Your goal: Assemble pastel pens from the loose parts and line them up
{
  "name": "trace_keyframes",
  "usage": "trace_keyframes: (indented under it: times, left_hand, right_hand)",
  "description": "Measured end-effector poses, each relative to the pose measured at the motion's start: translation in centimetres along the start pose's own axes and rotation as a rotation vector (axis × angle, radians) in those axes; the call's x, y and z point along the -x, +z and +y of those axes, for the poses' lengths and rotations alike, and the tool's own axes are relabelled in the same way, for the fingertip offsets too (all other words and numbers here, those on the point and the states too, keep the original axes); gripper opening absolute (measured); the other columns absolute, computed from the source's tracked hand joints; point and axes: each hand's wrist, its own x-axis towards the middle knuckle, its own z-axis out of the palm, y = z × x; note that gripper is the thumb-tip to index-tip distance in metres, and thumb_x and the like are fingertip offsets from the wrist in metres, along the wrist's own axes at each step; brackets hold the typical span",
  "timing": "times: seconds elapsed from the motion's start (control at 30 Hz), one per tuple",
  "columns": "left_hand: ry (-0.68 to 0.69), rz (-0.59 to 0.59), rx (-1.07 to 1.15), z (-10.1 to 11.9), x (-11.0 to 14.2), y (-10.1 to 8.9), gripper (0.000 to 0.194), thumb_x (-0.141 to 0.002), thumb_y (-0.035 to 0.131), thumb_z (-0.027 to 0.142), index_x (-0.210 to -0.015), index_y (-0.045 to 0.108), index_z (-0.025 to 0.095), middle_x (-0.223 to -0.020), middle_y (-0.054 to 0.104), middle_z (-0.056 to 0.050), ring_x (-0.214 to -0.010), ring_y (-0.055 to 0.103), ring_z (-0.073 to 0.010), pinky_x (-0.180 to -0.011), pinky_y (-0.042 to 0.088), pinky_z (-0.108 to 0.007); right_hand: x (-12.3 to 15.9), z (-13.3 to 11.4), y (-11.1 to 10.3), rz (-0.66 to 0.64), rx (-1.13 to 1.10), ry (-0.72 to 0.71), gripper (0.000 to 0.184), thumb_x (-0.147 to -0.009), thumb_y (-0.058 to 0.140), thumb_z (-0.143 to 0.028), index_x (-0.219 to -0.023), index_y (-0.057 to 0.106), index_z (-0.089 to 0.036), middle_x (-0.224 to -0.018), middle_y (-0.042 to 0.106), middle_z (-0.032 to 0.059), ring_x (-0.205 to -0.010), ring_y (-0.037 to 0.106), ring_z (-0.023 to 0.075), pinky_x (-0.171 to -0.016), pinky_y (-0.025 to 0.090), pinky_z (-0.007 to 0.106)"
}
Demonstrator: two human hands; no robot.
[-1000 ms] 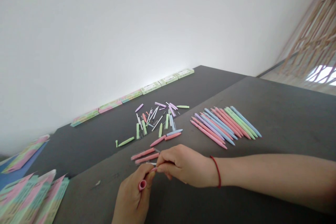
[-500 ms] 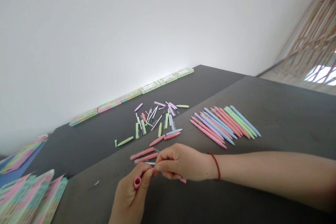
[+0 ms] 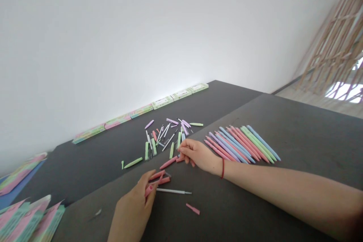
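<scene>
My left hand (image 3: 134, 204) is closed around a pink pen barrel (image 3: 149, 190), whose end points toward me. A thin pink piece shows at its fingertips. Just beyond the fingers lie pink barrel parts (image 3: 165, 180). A white ink refill (image 3: 174, 191) rests on the table to the right of these fingers, and a small pink pen part (image 3: 193, 208) lies nearer to me. My right hand (image 3: 197, 155), with a red cord at the wrist, hovers by the loose parts, its thumb and fingers pinched together. What they hold, if anything, is hidden. Under it are pink pen halves (image 3: 169, 162).
Loose green, purple and white pen parts (image 3: 167, 136) are scattered across the dark table (image 3: 241, 196). To the right, several pens (image 3: 244, 143) lie in a row. Flat boxes (image 3: 141, 110) line the wall; pastel packs (image 3: 31, 221) stand at lower left.
My right hand has left the left hand and moved up and right to the loose parts. The white refill and small pink part are now in plain sight. My left hand has shifted slightly.
</scene>
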Motion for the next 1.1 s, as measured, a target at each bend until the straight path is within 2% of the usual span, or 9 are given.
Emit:
trace_keyframes:
  times: [0.1, 0.23, 0.3, 0.57, 0.7, 0.83, 0.93, 1.0, 1.1]
  left_hand:
    - [-0.013, 0.047, -0.094, -0.4, -1.0, -1.0, 0.032, -0.089, 0.033, 0.036, -0.115, 0.051, 0.029, -0.098, 0.071, -0.001, -0.083, 0.068, -0.0211, -0.064, 0.043, -0.025]
    - [0.030, 0.073, -0.138, -1.7, -4.3, -3.5, 0.029, -0.087, 0.033, 0.035, -0.100, 0.058, 0.026, -0.095, 0.071, -0.002, -0.082, 0.066, -0.0209, -0.066, 0.042, -0.025]
    - [0.029, 0.071, -0.105, -2.3, -6.3, -4.3, 0.028, -0.086, 0.036, 0.037, -0.089, 0.061, 0.025, -0.090, 0.071, -0.001, -0.083, 0.064, -0.0198, -0.068, 0.041, -0.024]
    - [0.050, 0.029, -0.057, -3.8, -10.8, -4.5, 0.026, -0.080, 0.042, 0.037, -0.077, 0.062, 0.021, -0.074, 0.069, 0.000, -0.071, 0.063, -0.0190, -0.062, 0.040, -0.024]
    - [0.074, 0.027, -0.029, -3.0, -10.2, -4.1, 0.027, -0.081, 0.041, 0.036, -0.078, 0.063, 0.021, -0.074, 0.069, 0.000, -0.071, 0.063, -0.0183, -0.063, 0.041, -0.024]
    - [0.175, -0.080, 0.059, -0.3, -5.4, -2.4, 0.026, -0.084, 0.040, 0.035, -0.085, 0.063, 0.024, -0.076, 0.069, 0.002, -0.072, 0.063, -0.0174, -0.065, 0.042, -0.024]
    - [0.345, -0.157, 0.057, 1.6, -2.4, -1.4, 0.024, -0.085, 0.041, 0.031, -0.088, 0.064, 0.028, -0.089, 0.070, 0.001, -0.081, 0.064, -0.0168, -0.072, 0.042, -0.023]
    - [0.308, -0.125, -0.012, 1.8, -3.0, -1.7, 0.025, -0.086, 0.039, 0.029, -0.089, 0.064, 0.027, -0.086, 0.070, 0.001, -0.077, 0.064, -0.0159, -0.067, 0.041, -0.022]
    - [0.204, 0.089, -0.265, 0.9, -7.4, -3.2, 0.028, -0.089, 0.035, 0.031, -0.095, 0.063, 0.027, -0.090, 0.069, 0.000, -0.080, 0.063, -0.0168, -0.067, 0.041, -0.023]
  right_hand:
    - [0.9, 0.2, 0.8, -0.059, 0.078, -0.035, 0.009, -0.084, 0.044, -0.021, -0.081, 0.051, -0.016, -0.069, 0.060, -0.0011, -0.052, 0.050, 0.0075, -0.044, 0.035, 0.017]
    - [2.3, -0.3, 1.3, -0.181, 0.381, -0.276, 0.009, -0.083, 0.050, -0.021, -0.082, 0.058, -0.016, -0.067, 0.058, -0.0020, -0.057, 0.048, 0.0079, -0.052, 0.034, 0.018]
    - [2.5, -0.4, 1.4, -0.202, 0.471, -0.329, 0.012, -0.083, 0.051, -0.023, -0.081, 0.061, -0.016, -0.065, 0.055, -0.0024, -0.055, 0.044, 0.0079, -0.051, 0.031, 0.019]
    - [1.9, 0.1, 1.4, -0.172, 0.457, -0.454, 0.008, -0.080, 0.054, -0.018, -0.078, 0.063, -0.016, -0.079, 0.059, 0.0016, -0.071, 0.052, 0.0115, -0.064, 0.037, 0.021]
    - [1.8, 0.3, 1.2, -0.091, 0.374, -0.308, 0.008, -0.081, 0.054, -0.021, -0.078, 0.060, -0.016, -0.073, 0.057, 0.0000, -0.064, 0.049, 0.0102, -0.058, 0.036, 0.020]
    - [1.3, 0.8, 1.3, -0.063, 0.145, -0.071, 0.012, -0.085, 0.048, -0.025, -0.084, 0.055, -0.016, -0.066, 0.052, -0.0027, -0.053, 0.045, 0.0078, -0.046, 0.034, 0.017]
    - [1.0, 1.1, 1.4, -0.063, 0.103, -0.044, 0.013, -0.086, 0.047, -0.025, -0.086, 0.055, -0.015, -0.067, 0.053, -0.0026, -0.053, 0.046, 0.0073, -0.044, 0.033, 0.016]
    - [1.1, 1.1, 1.5, -0.062, 0.150, -0.085, 0.013, -0.086, 0.047, -0.025, -0.085, 0.056, -0.015, -0.064, 0.053, -0.0029, -0.053, 0.046, 0.0076, -0.045, 0.033, 0.017]
    - [1.2, 1.0, 1.4, -0.068, 0.225, -0.139, 0.014, -0.086, 0.048, -0.024, -0.084, 0.057, -0.015, -0.064, 0.054, -0.0024, -0.055, 0.047, 0.0082, -0.048, 0.033, 0.018]
